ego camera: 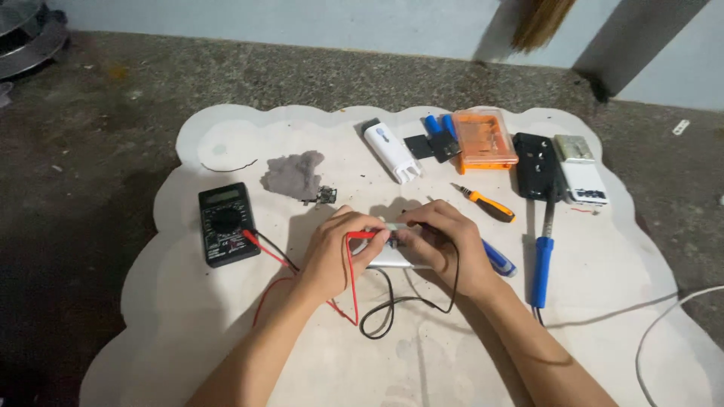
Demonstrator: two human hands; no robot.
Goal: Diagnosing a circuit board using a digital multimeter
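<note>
My left hand pinches a red multimeter probe at the middle of a white mat. My right hand grips the black probe, whose lead loops toward me. Both hands press together over a white slim device lying on the mat; its top end is hidden by my fingers. The red lead runs left to a black multimeter.
Grey cloth and a small circuit piece lie behind my left hand. Farther back: white casing, orange box, black casing, white board. An orange screwdriver and blue-handled soldering iron lie right.
</note>
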